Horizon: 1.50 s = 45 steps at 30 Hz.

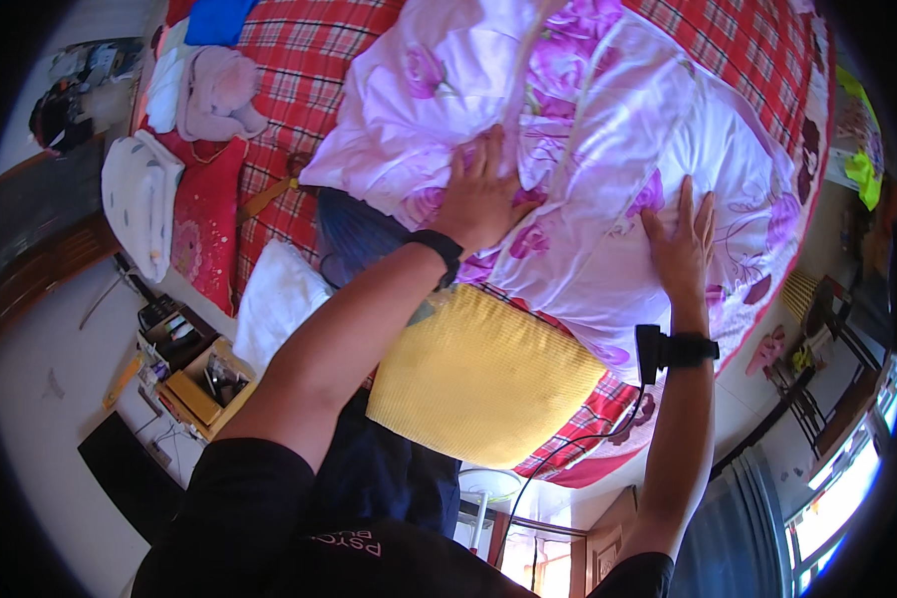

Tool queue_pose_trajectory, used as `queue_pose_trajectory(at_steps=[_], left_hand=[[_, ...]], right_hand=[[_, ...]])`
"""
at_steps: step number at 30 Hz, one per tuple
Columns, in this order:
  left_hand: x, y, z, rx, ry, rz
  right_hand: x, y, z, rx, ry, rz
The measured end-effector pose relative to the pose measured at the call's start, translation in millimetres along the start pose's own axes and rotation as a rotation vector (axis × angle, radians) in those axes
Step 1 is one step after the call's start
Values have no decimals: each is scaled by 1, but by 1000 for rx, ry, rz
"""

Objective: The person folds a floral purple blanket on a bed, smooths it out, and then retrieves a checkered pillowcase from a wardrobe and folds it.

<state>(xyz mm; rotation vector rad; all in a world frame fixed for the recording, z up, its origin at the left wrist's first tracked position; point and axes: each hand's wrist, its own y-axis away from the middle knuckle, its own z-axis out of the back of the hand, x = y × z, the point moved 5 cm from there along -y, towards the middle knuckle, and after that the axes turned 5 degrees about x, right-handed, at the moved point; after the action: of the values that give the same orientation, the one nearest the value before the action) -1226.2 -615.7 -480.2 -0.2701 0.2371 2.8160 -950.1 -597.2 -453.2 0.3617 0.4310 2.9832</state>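
Note:
A pale lilac-white piece of bedding (633, 130) with large purple-pink roses is spread across the bed, its surface puckered. My left hand (478, 199) presses on its near left part, palm down and fingers apart. Further right, my right hand (683, 249) lies on the same cloth with its fingers stretched out and the thumb spread. Neither hand grips anything. Close to me, a yellow ribbed cushion (483, 384) lies at the bed's near side, touching the edge of the bedding. Dark blue see-through material (354, 234) shows partly behind my left forearm.
The bed has a red plaid sheet (304, 95). On its left lie a white cloth (279, 299), a red cushion (207, 219), a spotted white folded cloth (142, 204) and a pink fluffy item (219, 90). A box of items (207, 384) stands lower left. A cable (568, 442) hangs from my right wrist.

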Motion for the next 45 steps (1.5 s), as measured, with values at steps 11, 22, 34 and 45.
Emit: queue_pose_trajectory(at_steps=[11, 22, 34, 45], left_hand=[[1, -6, -7, 145, 83, 3], [133, 26, 59, -307, -34, 346], [228, 36, 18, -50, 643, 420], [46, 137, 89, -136, 500, 185]], right_hand=[[-39, -14, -32, 9, -181, 58], [-178, 125, -40, -95, -561, -806], [-145, 125, -64, 57, -1361, -852], [-134, 100, -52, 33, -1707, -773]])
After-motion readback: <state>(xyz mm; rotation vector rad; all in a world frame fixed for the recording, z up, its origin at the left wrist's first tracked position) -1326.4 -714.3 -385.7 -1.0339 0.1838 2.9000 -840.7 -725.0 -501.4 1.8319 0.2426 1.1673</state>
